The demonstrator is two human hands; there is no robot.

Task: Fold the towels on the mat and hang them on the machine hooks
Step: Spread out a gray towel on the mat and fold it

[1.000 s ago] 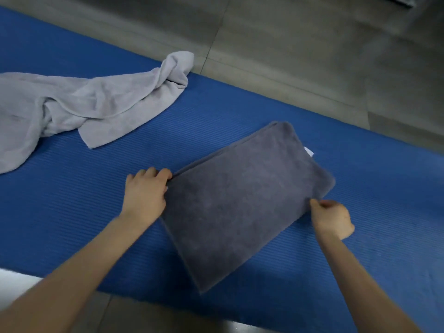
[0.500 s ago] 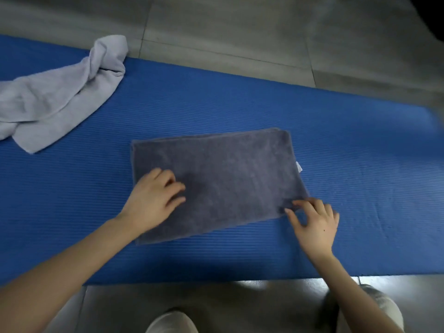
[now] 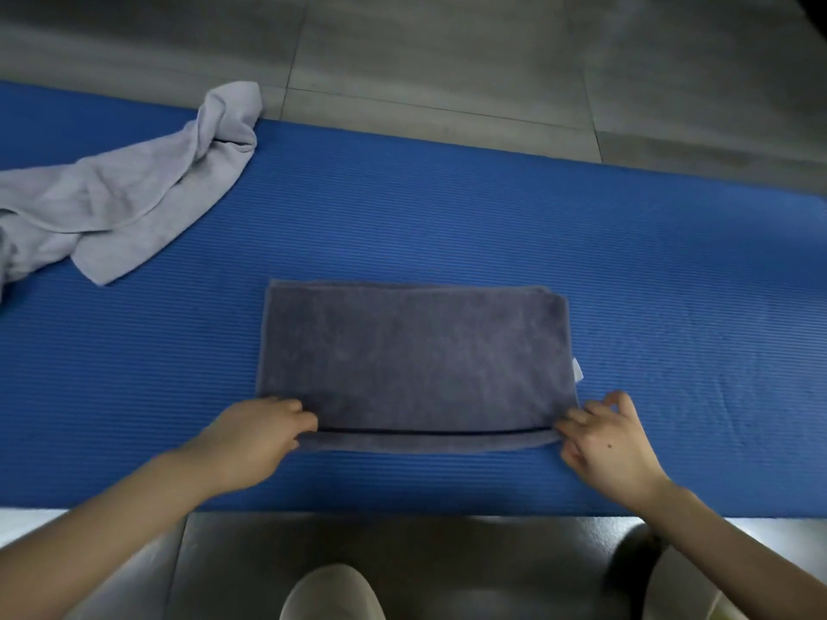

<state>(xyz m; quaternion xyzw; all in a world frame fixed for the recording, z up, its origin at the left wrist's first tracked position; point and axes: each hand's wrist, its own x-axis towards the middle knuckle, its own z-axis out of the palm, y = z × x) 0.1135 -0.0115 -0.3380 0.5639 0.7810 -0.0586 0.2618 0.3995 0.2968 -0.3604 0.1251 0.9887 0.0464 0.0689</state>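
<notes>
**A:** What is on the mat?

**B:** On my screen the blue mat [image 3: 447,208] runs across the middle of the frame, on a grey tiled floor [image 3: 447,51]. Two towels lie on it. A dark towel [image 3: 416,355], folded into a flat rectangle, sits at the centre. A light towel [image 3: 134,185] lies crumpled at the upper left, well apart from it.

**A:** And the hands?

**B:** Both bare arms come in from the bottom corners. The left grip [image 3: 255,436] is at the rectangle's lower left corner, fingers curled, pinching the edge of the cloth. The right grip [image 3: 604,445] is at the lower right corner, fingers bent, their tips pinching the cloth there.

**A:** Where does the dark towel lie relative to them?

**B:** It stretches between the two grips and extends up the frame from them. Along its lower edge I see a thin dark gap between the upper layer and a strip of cloth beneath. A small white tag [image 3: 577,368] sticks out of the right edge, just above the right grip.

**A:** Anything else?

**B:** A knee [image 3: 333,592] in pale cloth at the bottom centre, off the mat.
</notes>
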